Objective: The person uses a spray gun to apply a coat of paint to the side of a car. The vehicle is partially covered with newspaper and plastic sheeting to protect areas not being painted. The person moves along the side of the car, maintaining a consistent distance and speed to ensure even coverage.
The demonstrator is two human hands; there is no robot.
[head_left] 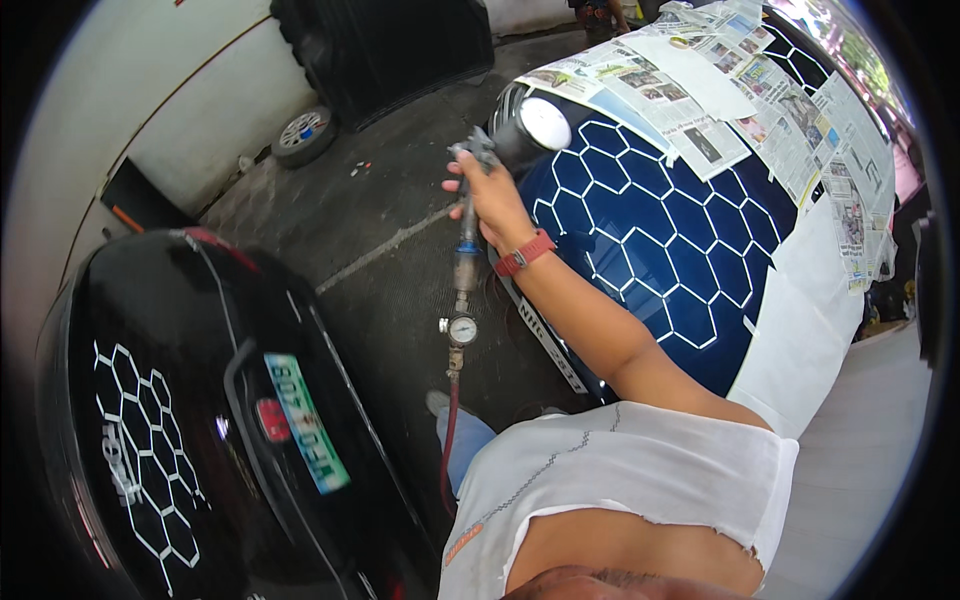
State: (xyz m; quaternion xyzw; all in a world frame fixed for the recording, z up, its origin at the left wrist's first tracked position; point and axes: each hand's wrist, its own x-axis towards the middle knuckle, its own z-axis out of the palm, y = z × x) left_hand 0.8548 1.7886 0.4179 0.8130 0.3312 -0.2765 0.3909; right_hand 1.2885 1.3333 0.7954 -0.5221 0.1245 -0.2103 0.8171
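My right hand [488, 200] is closed around a spray gun [468, 225], fingers wrapped about its grip and a red band on the wrist. The gun's cup [535, 125] has a round whitish top. Below the grip hang a metal fitting, a round pressure gauge [461, 329] and a dark red hose [452, 430]. The gun is over the near corner of a glossy dark blue car hood [625, 262] that carries a hexagon pattern of white tape lines. Whether spray is coming out cannot be made out. My left hand does not show.
Newspaper sheets [800, 115] and white paper [805, 290] mask the blue car. A black car [215, 400] with white hexagon lines stands close on the left. Farther off are a wheel [303, 135] and a large black panel [385, 50] by the wall. Someone stands at the far top.
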